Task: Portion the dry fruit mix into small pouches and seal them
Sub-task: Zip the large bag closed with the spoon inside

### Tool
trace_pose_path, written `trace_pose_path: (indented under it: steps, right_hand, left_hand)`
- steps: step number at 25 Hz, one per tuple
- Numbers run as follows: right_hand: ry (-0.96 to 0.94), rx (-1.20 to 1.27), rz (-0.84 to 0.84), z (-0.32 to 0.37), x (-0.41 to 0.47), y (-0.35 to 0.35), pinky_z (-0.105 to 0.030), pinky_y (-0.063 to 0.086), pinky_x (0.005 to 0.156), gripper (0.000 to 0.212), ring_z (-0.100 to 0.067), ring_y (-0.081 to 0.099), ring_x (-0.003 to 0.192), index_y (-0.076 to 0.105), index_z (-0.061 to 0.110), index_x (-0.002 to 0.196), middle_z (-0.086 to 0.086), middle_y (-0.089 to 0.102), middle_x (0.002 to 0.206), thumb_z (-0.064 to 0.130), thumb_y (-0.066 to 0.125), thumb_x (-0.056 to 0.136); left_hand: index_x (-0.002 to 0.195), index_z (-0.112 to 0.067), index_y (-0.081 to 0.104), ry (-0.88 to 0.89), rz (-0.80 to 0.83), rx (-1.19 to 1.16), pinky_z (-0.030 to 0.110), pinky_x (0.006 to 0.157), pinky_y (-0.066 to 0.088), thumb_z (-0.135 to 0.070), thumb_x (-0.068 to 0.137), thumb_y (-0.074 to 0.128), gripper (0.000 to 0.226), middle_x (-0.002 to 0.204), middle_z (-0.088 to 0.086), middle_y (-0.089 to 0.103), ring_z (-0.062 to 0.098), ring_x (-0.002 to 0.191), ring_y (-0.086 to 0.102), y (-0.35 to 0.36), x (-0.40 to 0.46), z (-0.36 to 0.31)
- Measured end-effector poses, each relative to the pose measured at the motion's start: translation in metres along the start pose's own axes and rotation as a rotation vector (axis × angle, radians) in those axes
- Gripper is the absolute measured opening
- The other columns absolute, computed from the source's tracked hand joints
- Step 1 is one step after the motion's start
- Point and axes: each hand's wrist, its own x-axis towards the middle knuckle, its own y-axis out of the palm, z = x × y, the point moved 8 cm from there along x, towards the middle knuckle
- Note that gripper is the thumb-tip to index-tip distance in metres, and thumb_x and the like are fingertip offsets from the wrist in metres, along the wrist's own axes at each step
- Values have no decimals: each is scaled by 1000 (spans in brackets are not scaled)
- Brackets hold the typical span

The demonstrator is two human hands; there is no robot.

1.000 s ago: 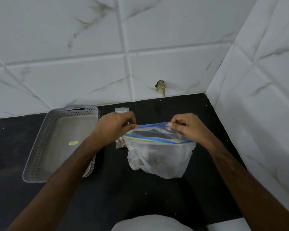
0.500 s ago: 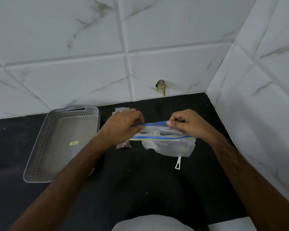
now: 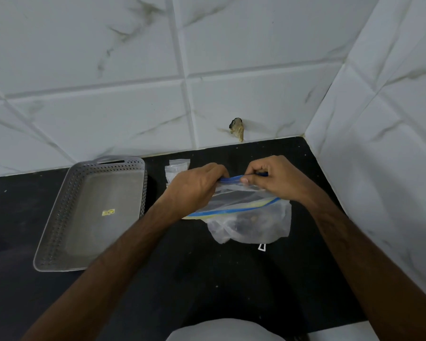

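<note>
Both hands meet at the far lip of the zip bag (image 3: 250,217), which sits on the black tabletop (image 3: 207,279) near the corner of the tiled wall (image 3: 108,70). My left hand (image 3: 194,188) has its grip curled and pinching the blue strip, and my right hand (image 3: 273,178) pinches the same strip just beside it. I see the mouth parted, the dark fruit mix (image 3: 246,221) low inside. Small clear pouches (image 3: 176,168) lie behind my left hand, and a grey perforated tray (image 3: 59,217) rests left.
</note>
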Motion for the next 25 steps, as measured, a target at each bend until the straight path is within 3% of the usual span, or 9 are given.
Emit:
trace_pose_path:
  steps: [3, 6, 10, 12, 13, 16, 19, 22, 25]
  right_hand:
    - [-7, -24, -28, -6, -1, -17, -10, 45, 67, 8, 1, 66, 75, 76, 27, 82, 15, 72, 76, 30, 76, 90]
    - [12, -65, -42, -13, -1, -30, -10, 43, 66, 9, 3, 65, 73, 74, 32, 81, 21, 70, 75, 32, 74, 91]
    - [17, -75, -68, -18, 2, -31, -25, 48, 68, 10, -6, 65, 74, 72, 29, 85, 12, 69, 77, 32, 69, 94]
    - [19, -67, -41, -19, 3, -29, -31, 46, 67, 12, -8, 60, 67, 70, 28, 86, 8, 68, 74, 28, 65, 97]
    - [38, -27, -13, -22, 2, -28, -30, 44, 67, 13, -5, 58, 65, 69, 26, 88, 7, 67, 73, 26, 64, 99]
    - [131, 202, 82, -32, -2, -24, -19, 47, 77, 12, -1, 64, 79, 71, 15, 99, 1, 74, 89, 20, 61, 101]
    - [182, 288, 122, -39, -5, -19, -16, 49, 79, 13, -3, 66, 87, 73, 14, 103, 3, 75, 96, 18, 60, 101]
    - [197, 279, 117, -43, -6, -16, -19, 50, 81, 13, -4, 68, 89, 73, 16, 104, 5, 76, 96, 18, 60, 101]
    - [145, 282, 74, -34, -6, -17, -22, 52, 84, 12, -5, 70, 93, 72, 15, 104, 4, 76, 100, 19, 61, 101]
  left_hand:
    - [111, -22, 53, -115, 10, 1, 41, 63, 54, -4, 90, 52, 28, 104, -1, 67, 21, 82, 66, -5, -12, 22]
    - [104, -27, 44, -185, 79, -71, 42, 70, 54, -2, 90, 55, 30, 100, -4, 63, 17, 83, 62, -10, -20, 46]
    - [94, -15, 63, -168, 70, -306, 25, 79, 53, 11, 88, 59, 27, 98, -8, 66, 9, 91, 62, -22, -21, 59]
    - [102, -14, 72, -258, 67, -455, 14, 79, 48, 1, 94, 62, 19, 104, -9, 69, 6, 98, 63, -29, -24, 66]
    - [108, -17, 73, -279, 84, -534, 14, 80, 48, -11, 95, 67, 16, 107, -9, 69, 8, 101, 63, -30, -27, 67]
    - [111, -21, 72, -233, 50, -554, 20, 78, 52, -37, 79, 84, 38, 109, -11, 68, 13, 97, 65, -34, -28, 63]
    - [97, -16, 72, -221, -98, -625, 31, 78, 53, -34, 79, 80, 26, 96, -5, 69, 17, 89, 65, -35, -25, 58]
    - [85, -23, 69, -263, -194, -707, 31, 75, 49, -33, 86, 73, 11, 87, -3, 69, 18, 82, 64, -33, -23, 61]
    - [80, -28, 68, -383, -237, -792, 38, 75, 46, -39, 86, 72, 13, 82, 3, 69, 18, 77, 59, -26, -23, 74]
